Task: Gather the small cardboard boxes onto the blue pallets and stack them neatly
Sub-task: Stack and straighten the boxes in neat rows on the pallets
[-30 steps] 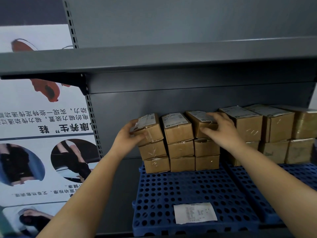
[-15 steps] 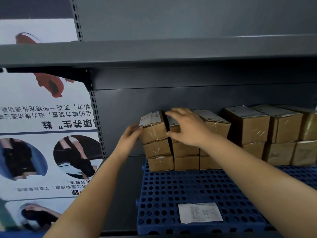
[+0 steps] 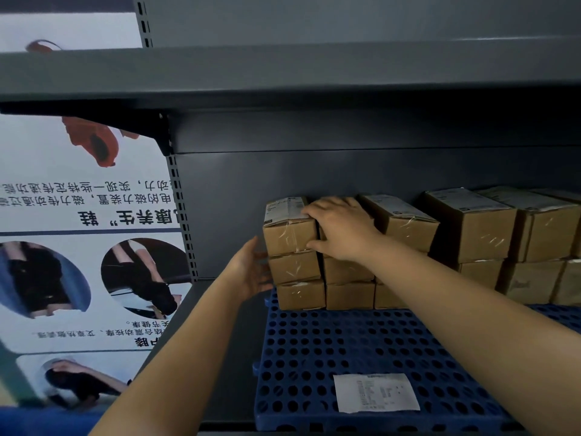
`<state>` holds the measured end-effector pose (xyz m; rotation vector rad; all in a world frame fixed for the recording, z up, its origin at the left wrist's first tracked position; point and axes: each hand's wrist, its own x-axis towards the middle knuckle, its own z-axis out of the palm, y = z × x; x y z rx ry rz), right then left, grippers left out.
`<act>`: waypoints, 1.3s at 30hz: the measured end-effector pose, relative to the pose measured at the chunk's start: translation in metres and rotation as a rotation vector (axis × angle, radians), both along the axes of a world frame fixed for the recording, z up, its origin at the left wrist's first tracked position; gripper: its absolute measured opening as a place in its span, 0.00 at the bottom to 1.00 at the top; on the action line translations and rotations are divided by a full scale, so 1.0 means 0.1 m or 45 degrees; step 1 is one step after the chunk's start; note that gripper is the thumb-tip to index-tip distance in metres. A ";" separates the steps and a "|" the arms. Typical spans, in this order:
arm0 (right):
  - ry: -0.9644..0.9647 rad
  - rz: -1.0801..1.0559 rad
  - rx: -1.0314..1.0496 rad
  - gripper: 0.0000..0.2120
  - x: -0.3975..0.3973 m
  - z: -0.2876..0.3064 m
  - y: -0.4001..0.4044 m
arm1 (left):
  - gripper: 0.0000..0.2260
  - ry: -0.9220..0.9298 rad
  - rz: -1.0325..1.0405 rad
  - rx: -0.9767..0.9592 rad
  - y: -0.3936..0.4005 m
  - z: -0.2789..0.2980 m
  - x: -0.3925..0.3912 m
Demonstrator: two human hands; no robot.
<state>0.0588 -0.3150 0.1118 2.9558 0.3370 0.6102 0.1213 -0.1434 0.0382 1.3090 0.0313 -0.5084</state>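
**At the left end of the shelf: squaring up the stacks**

On the top box point(image 3: 289, 228) of the leftmost column, the right hand point(image 3: 341, 229) lies with fingers point(image 3: 309, 210) spread and lightly bent over 2 neighbouring tops, pressing, not clearly gripping. The left hand point(image 3: 251, 272) is flat, fingers straight, against that column's side. Outward, 3 columns, each 3 boxes high, stand at the back of the blue pallet point(image 3: 314, 357), with more boxes point(image 3: 471, 228) rightward. Stacking looks nearly done; aligning remains. A paper slip point(image 3: 375, 392) lies on the pallet.
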 end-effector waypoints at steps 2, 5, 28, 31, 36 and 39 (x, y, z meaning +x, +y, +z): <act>-0.019 0.009 0.029 0.27 0.01 -0.01 -0.01 | 0.23 0.028 0.005 -0.063 -0.01 0.01 0.02; -0.037 0.017 0.068 0.25 0.03 -0.02 -0.02 | 0.19 0.064 0.022 -0.077 -0.02 0.01 0.05; 0.038 -0.044 0.078 0.29 0.02 -0.02 -0.03 | 0.18 -0.424 0.199 0.075 -0.08 0.04 0.10; 0.046 -0.039 0.092 0.29 0.02 -0.02 -0.02 | 0.23 -0.452 0.123 0.032 -0.11 0.08 0.05; 0.043 0.005 0.260 0.29 0.00 0.00 -0.09 | 0.27 -0.486 0.040 0.194 -0.17 0.10 0.00; 0.051 0.007 0.245 0.25 -0.01 -0.01 -0.14 | 0.25 -0.478 0.094 0.162 -0.20 0.13 0.01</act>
